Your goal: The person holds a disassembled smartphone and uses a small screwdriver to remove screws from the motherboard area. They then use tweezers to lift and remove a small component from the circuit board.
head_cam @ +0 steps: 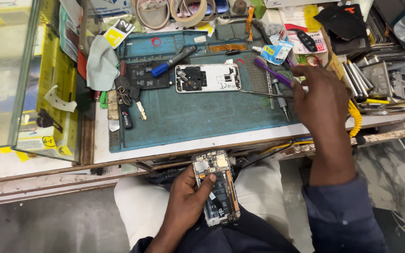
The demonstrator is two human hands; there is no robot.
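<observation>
Opened phone [217,192] gripped by left hand [189,199] fingers over lap, right hand [316,96] fingers pinching purple tool [272,71] above blue mat [198,117]

You have two hands in view: your left hand [188,199] and your right hand [317,96]. One opened phone [217,192] sits in your left. On the worktop [165,152] lie one blue mat [198,117], one white phone back [207,78], one purple brush [273,72], one blue-handled screwdriver [173,61] and two tape rolls [188,10].

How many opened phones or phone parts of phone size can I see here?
2. One opened phone is in the left hand, over the lap. One back shell lies on the blue mat. The clutter may hide others.
</observation>
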